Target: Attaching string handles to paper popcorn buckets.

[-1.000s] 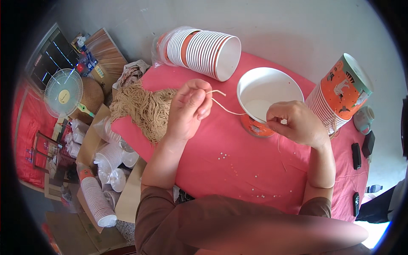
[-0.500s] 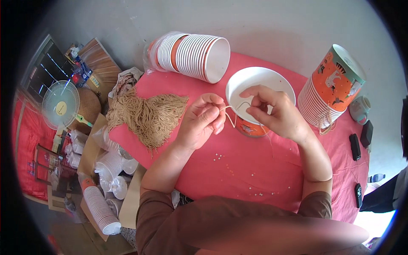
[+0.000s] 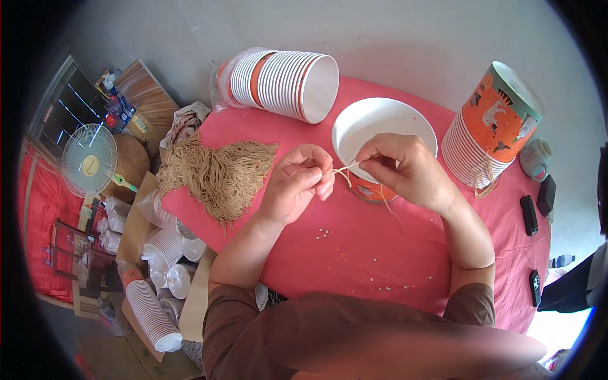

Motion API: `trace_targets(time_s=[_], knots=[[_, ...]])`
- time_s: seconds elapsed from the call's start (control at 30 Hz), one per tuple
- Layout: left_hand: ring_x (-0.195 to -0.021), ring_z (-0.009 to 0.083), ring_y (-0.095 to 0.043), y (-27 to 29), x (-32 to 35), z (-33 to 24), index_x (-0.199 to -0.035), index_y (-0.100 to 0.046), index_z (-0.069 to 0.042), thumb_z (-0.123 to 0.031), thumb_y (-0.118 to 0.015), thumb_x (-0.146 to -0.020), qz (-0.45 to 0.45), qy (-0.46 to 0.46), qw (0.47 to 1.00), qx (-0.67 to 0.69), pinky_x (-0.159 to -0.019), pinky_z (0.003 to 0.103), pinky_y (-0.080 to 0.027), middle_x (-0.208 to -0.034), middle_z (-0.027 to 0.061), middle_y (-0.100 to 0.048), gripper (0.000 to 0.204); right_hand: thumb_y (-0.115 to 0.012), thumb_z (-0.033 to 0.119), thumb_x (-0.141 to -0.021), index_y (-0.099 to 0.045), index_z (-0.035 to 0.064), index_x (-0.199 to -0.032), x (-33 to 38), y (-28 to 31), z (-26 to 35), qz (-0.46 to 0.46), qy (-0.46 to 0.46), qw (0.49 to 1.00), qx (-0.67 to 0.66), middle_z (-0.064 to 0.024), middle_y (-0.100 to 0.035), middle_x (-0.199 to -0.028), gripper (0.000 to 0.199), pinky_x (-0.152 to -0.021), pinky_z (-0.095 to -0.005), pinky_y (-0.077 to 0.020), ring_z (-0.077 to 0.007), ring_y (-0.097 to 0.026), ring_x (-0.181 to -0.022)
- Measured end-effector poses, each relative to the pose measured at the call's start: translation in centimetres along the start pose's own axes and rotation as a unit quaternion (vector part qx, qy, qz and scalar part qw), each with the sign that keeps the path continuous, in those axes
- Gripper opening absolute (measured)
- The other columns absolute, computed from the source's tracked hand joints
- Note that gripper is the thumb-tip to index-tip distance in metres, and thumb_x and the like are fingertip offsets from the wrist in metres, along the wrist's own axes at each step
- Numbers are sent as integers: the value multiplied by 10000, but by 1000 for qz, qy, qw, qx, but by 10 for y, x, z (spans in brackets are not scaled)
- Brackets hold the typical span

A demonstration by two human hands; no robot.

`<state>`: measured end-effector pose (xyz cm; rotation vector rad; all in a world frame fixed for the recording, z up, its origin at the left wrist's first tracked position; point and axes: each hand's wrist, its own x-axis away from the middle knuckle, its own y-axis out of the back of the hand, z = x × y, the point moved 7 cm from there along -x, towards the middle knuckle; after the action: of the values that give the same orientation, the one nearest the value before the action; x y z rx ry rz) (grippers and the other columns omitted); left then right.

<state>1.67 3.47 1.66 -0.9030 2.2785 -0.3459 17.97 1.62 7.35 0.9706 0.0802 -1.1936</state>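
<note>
My hands have come together: left hand and right hand both pinch one string taut, fingers closed, over the white bowl at twelve o'clock. Looks like tying time.

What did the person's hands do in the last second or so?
The right hand left the white bowl's rim and came over to meet the left hand. Both now pinch one tan string between them in front of the bowl. The heap of strings and the two cup stacks lie as before.
</note>
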Motion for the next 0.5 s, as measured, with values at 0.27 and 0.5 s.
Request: trace_targets(time_s=[0.27, 0.5], knots=[[-700, 16, -542, -12, 2, -4, -1052, -699, 5, -69, -648, -955, -93, -69, 905, -410, -592, 178, -425, -815, -9, -643, 132, -681, -15, -799, -659, 42, -902, 1, 5, 24, -8, 71, 997, 30, -114, -678, -770, 120, -575, -372, -522, -275, -687, -690], [-755, 35, -602, -16, 0, -6, -1073, -670, 37, -66, -639, -960, -76, -16, 926, -370, -648, 187, -474, -872, 21, -674, 156, -686, -10, -795, -654, 36, -896, 1, 10, 25, -40, 81, 995, 47, -113, -671, -762, 115, -563, -382, -517, -290, -674, -650]])
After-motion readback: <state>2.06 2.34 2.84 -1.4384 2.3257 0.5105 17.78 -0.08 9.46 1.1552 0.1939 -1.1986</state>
